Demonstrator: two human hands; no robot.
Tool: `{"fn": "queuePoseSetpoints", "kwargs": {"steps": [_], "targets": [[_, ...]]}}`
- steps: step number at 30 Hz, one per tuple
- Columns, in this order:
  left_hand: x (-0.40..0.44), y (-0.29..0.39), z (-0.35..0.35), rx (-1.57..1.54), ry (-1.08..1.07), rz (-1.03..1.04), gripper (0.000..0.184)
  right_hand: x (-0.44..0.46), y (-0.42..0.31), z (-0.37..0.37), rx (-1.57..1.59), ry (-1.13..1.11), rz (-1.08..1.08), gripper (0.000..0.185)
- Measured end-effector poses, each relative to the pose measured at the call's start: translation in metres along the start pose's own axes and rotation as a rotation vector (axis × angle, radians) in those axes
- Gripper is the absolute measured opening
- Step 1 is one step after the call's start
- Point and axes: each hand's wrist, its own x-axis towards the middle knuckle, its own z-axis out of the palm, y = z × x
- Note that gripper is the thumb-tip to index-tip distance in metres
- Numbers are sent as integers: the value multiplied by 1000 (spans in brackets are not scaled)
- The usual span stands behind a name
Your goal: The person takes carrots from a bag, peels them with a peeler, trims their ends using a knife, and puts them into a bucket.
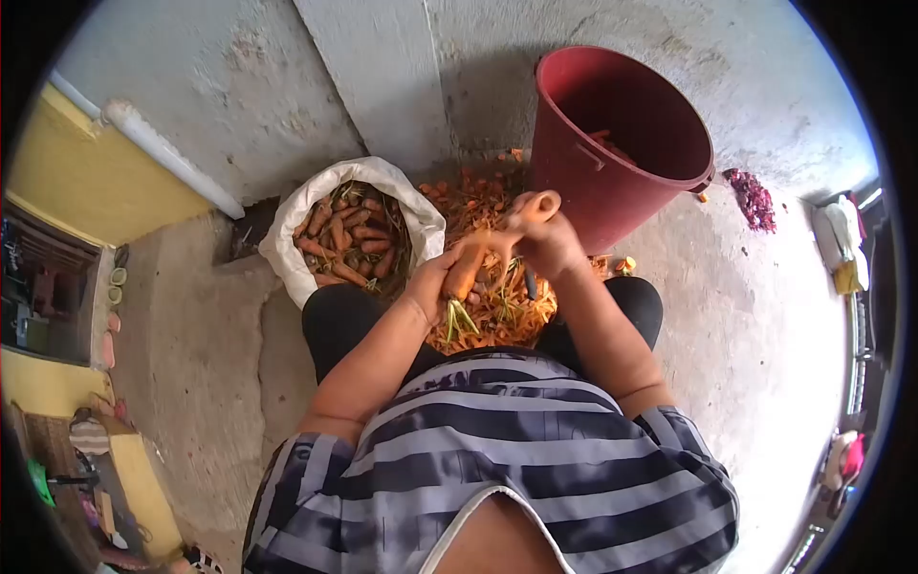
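Head view, hands (492, 253) over peelings (492, 311), holding carrot (464, 272)

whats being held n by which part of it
The left hand holds a carrot near its leafy end; the right hand is too blurred to tell

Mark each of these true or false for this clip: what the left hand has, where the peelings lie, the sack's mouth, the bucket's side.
1. The left hand holds a carrot with green stems. True.
2. Orange peelings lie on the floor between the white sack and the red bucket. True.
3. The sack is tied shut. False: its mouth is open, with loose carrots showing inside.
4. The bucket stands left of the sack. False: it stands right.
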Motion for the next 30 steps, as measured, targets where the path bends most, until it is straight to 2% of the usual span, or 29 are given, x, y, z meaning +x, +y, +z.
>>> {"fn": "queuePoseSetpoints", "kwargs": {"steps": [2,3,5,6,7,8,11,13,14,15,16,17,19,21,23,25,26,27,29,30], "targets": [[-6,-8,28,128,236,90,32,-14,7,22,-108,-121,71,27],[-16,17,20,197,200,77,29,4,18,33,-187,-145,75,26],[-8,4,15,178,28,18,24,15,11,-5,-226,87,24,21],[-3,-1,9,-25,-90,-125,25,29,7,-41,-195,43,-62,19],[-2,-1,9,-23,-71,-120,26,38,-6,-52,-146,301,-80,22],[-7,-1,9,-25,-41,-120,26,45,-7,-78,-257,442,-121,22],[-6,5,10,-43,17,-90,26,42,-17,-90,-7,393,-198,18],[-1,4,7,-50,50,-63,27,23,-21,-36,-16,360,-98,19],[4,1,3,-42,67,-53,29,16,-9,-26,-149,279,-59,18],[6,-1,2,-29,89,-44,30,7,3,-12,-90,175,-7,23],[-1,-3,16,314,192,157,29,2,17,0,-60,41,-19,22],[1,-4,12,305,215,143,28,-2,22,10,-67,-11,63,19],[6,-5,9,287,259,118,26,5,28,5,-104,114,14,18],[-1,-2,9,110,115,-19,29,28,23,-39,-154,289,-109,17],[-3,-1,-1,-56,30,-124,30,37,-2,-66,-383,597,-187,19],[-5,1,-1,-65,30,-111,30,43,1,-103,-47,613,-193,22],[-4,1,-4,-64,21,-94,30,44,6,-110,-85,582,-217,23],[-3,1,-6,-63,10,-79,30,32,-2,-76,-151,540,-133,23],[2,-1,-10,135,80,2,30,12,10,-28,-61,213,-114,24],[3,-1,-11,236,116,42,30,2,20,-8,-34,155,-83,23]]}}
